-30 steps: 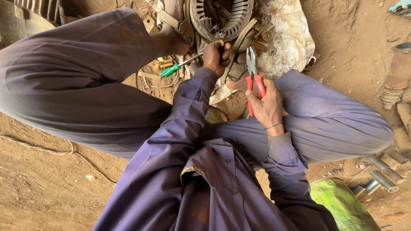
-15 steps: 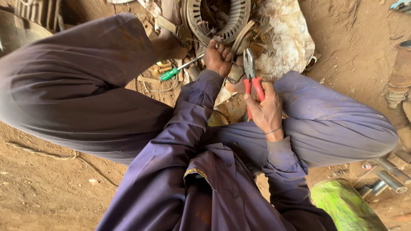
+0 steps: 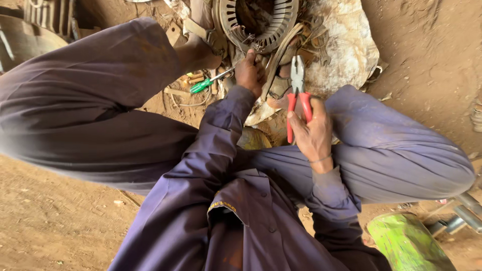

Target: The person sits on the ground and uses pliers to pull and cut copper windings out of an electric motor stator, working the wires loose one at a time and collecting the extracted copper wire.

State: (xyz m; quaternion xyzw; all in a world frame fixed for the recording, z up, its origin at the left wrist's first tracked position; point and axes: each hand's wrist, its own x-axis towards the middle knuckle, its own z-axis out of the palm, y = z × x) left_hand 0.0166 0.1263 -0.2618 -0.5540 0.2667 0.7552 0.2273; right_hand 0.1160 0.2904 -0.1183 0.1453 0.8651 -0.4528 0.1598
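The right hand (image 3: 314, 133) is closed around the red handles of a pair of combination pliers (image 3: 297, 95), held upright with the steel nose pointing away from the body and the jaws shut or nearly so, gripping nothing that I can see. The grip sits low on the sleeved handles, which is the sensible place: the rubbery red covering should give good friction, and the tool looks stiff and moderately heavy for its size.

The left hand (image 3: 250, 74) is curled at the lower edge of a round metal motor stator (image 3: 256, 22), fingers closed on something at its rim (probably a strand of winding wire, though the fist hides it, so I cannot tell what exactly is pinched). The stator stands on the ground just beyond both hands, between the person's bare foot (image 3: 198, 52) and a dirty pale sack (image 3: 346, 47). It is a ring of slotted steel, so I judge it heavy, rigid and sharp-edged at the slots; the outer rim is the safest hold, while the wire inside would be springy and thin, better taken with the pliers' nose than with bare fingers.

A green-handled screwdriver (image 3: 208, 83) lies on the earth floor (image 3: 55, 221) just left of the left hand, among wood scraps.
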